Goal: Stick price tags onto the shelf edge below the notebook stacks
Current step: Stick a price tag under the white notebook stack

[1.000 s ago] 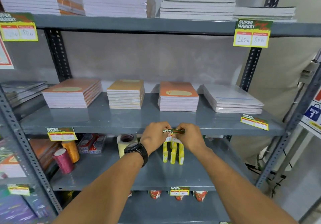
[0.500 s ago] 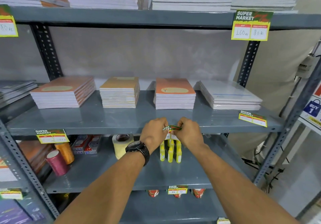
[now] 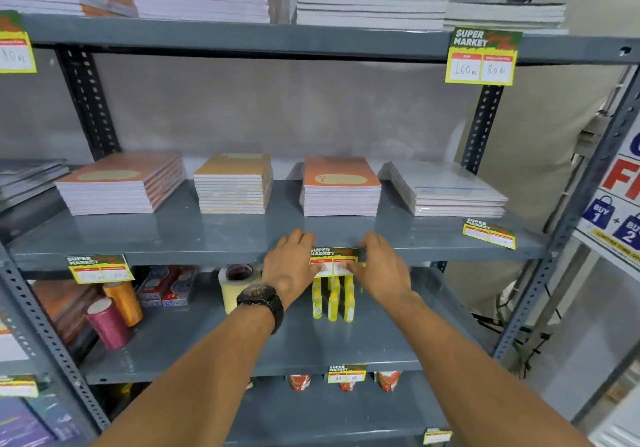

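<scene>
A green and yellow price tag [image 3: 333, 260] lies flat against the front edge of the grey middle shelf [image 3: 207, 254], below the orange notebook stack [image 3: 341, 188]. My left hand [image 3: 290, 265], with a black watch on the wrist, holds the tag's left side. My right hand [image 3: 379, 268] holds its right side, fingers pressed on the tag. Three more notebook stacks sit on that shelf: a wide orange stack [image 3: 121, 185], a yellow stack [image 3: 233, 183] and a white stack [image 3: 446, 190].
Another tag [image 3: 99, 268] hangs on the same edge at the left, and one [image 3: 489, 233] lies at the right. Yellow bottles [image 3: 333, 302], a tape roll [image 3: 239, 285] and thread spools [image 3: 108, 322] stand on the shelf below. A promo sign [image 3: 616, 211] is at the right.
The tag was bent between my fingers before; now it is spread flat and upright on the shelf edge, with both hands slightly further apart. The view shifted a little.
</scene>
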`<state>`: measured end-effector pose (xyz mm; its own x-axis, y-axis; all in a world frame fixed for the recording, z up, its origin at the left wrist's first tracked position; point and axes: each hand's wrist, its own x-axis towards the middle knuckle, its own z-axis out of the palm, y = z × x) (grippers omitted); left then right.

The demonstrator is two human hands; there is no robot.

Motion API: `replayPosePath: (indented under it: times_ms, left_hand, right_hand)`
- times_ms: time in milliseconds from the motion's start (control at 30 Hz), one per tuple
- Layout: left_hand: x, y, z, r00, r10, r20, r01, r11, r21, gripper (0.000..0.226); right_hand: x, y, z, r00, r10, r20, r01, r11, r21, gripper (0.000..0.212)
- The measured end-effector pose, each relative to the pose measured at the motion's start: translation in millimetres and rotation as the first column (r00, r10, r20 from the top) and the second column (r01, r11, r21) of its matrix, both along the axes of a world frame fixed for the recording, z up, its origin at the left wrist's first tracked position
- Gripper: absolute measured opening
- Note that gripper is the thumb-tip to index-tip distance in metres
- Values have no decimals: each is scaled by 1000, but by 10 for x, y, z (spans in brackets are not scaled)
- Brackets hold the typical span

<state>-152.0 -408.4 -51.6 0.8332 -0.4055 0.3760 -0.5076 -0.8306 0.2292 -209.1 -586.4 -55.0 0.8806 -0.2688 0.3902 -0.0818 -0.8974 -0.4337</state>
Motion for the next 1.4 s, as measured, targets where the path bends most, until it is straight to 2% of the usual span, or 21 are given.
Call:
replayPosePath:
  times_ms: [133,267,400,533,667,833,1033,1100,1267,1333,1400]
  left_hand:
    - [-116,6,-63,998,-46,46,49,996,-74,46]
    - [-287,-410,67,975,-184,125,200,971,-131,32]
    - [-479,-1073,204,950,-278,139,298,942,-156,26]
    - [-590,-1806,305,942,-328,68,334,929,-161,27]
    - [-497,-2540,345,941,-318,-113,282,925,-255,35]
    - [-233,-3255,369,891,-193,-411,73,954,-289,44]
    - [2,-3671,322,920,-42,-390,-6,992,-123,47]
    - [63,-3730,316,929,-41,-368,-4,993,-121,52]
    - [235,-3745,300,881,-112,-461,-29,957,-287,56]
    - [269,-3734,308,827,-235,-511,-31,888,-459,46]
    - [255,-3691,347,793,-362,-490,-6,800,-600,26]
  right_hand:
    - [-300,-308,-41,996,-76,56,65,984,167,30]
    - [-584,-737,71,973,-191,126,148,945,293,18]
    - [-799,-1284,284,951,-264,164,197,920,338,12]
    - [-836,-1986,507,947,-311,77,271,906,327,8]
    - [-686,-2674,566,943,-326,-68,331,901,281,13]
    - [-406,-3123,513,946,-269,-182,307,923,231,15]
    - [-144,-3299,512,954,-141,-265,208,947,245,34]
    - [-75,-3319,510,952,-110,-287,185,951,248,33]
    - [-13,-3365,526,959,-85,-271,186,909,372,19]
    - [-25,-3363,542,970,-56,-237,166,865,474,15]
    - [-46,-3355,561,981,-25,-192,133,805,578,13]
